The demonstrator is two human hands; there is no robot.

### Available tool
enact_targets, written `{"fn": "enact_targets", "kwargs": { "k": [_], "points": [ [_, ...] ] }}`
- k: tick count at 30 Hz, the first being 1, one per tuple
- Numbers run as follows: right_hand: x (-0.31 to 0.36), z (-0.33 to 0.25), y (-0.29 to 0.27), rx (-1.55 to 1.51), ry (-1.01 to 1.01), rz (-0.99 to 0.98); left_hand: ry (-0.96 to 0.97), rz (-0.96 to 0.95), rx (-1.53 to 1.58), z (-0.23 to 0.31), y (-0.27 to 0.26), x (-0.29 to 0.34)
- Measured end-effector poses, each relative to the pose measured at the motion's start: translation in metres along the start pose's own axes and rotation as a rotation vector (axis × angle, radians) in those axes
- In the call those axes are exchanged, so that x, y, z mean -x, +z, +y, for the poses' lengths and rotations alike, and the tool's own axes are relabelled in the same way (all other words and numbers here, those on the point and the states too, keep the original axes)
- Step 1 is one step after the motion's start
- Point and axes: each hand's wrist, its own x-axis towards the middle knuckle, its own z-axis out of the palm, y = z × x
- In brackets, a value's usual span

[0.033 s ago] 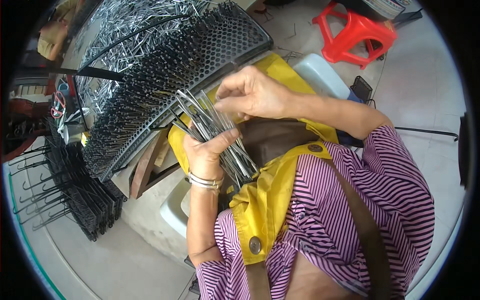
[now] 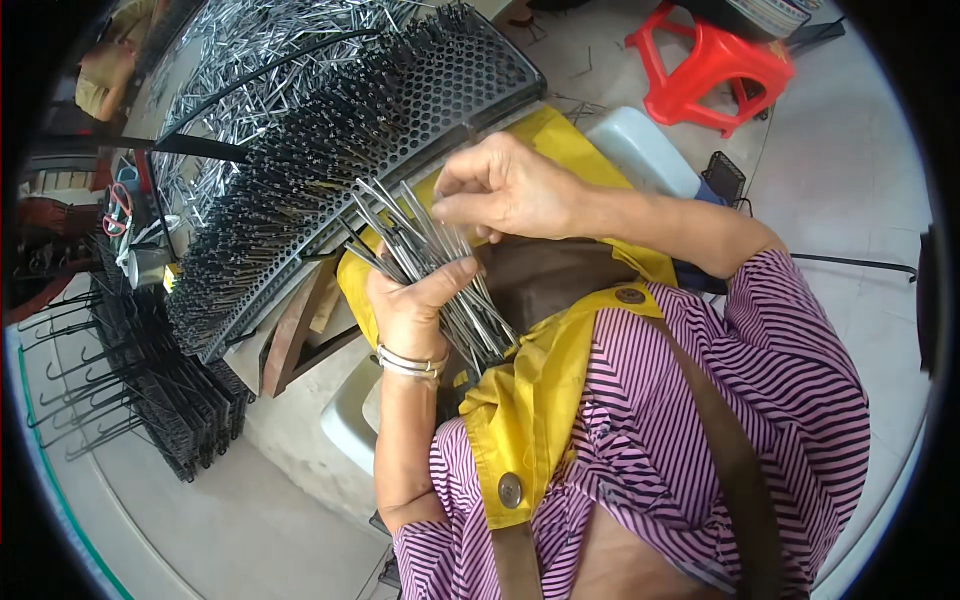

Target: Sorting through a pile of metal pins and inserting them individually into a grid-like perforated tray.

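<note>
My left hand [image 2: 412, 305] is wrapped round a bundle of thin metal rods [image 2: 408, 243], its thumb lying across them. The rods fan out at the upper end, and their lower ends lean toward my yellow apron [image 2: 545, 345]. Just right of the upper ends is my right hand [image 2: 505, 190], fingers curled and pinched together. Whatever sits between those fingertips, if anything, is hidden. Beyond both hands stands a black perforated rack [image 2: 480, 85], its holes largely filled with upright dark-tipped rods [image 2: 300, 150].
Loose silvery rods [image 2: 250, 75] lie heaped behind the rack. Black wire hook racks [image 2: 165, 400] are stacked at left, below red-handled scissors [image 2: 118, 200] and a metal cup [image 2: 148, 265]. A wooden support [image 2: 295, 345] sits under the rack; a red stool [image 2: 705, 75] stands far right.
</note>
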Motion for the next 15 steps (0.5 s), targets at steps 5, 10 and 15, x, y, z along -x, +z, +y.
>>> {"fn": "enact_targets", "kwargs": {
  "k": [5, 10, 15],
  "points": [
    [0.006, -0.002, 0.002, -0.130, 0.088, 0.004, 0.004, 0.048, -0.020, -0.004, -0.003, -0.003],
    [0.014, 0.000, -0.003, -0.218, 0.175, 0.015, -0.036, 0.047, -0.028, -0.003, -0.002, -0.003],
    [0.016, -0.004, -0.020, -0.332, 0.197, 0.050, -0.061, 0.085, -0.053, 0.001, 0.001, -0.002]
  ]
}}
